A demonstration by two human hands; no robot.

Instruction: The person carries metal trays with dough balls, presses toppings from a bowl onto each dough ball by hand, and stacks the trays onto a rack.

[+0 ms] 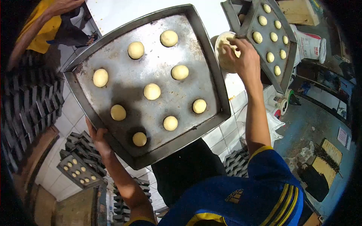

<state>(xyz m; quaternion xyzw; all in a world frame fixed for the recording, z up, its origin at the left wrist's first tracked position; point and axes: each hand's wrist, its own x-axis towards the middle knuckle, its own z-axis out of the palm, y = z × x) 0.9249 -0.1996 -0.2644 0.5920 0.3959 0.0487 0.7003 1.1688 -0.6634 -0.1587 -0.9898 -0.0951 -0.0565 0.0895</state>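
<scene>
metal tray (200, 84), nine dough balls (152, 91), left hand (100, 141) holding tray, right hand (245, 57) at tub (226, 65), grip unclear

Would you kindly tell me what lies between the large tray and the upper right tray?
The head view shows a pale tub there, the right hand at its opening.

Upper garment: blue short-sleeved shirt (215, 194). Marking: yellow barred emblem (235, 196) with "adidas" lettering (231, 195) on the front. Three parallel yellow stripes (282, 207) run along the right shoulder. Right sleeve (269, 165): blue, edged with a yellow cuff band (261, 151). Left sleeve (140, 220): partly in view at the near edge, yellow edging visible. Neckline trim (207, 217): yellow. Lower garment (188, 165): black, type undetermined. Left hand (100, 142) and right hand (243, 56): bare.
</scene>
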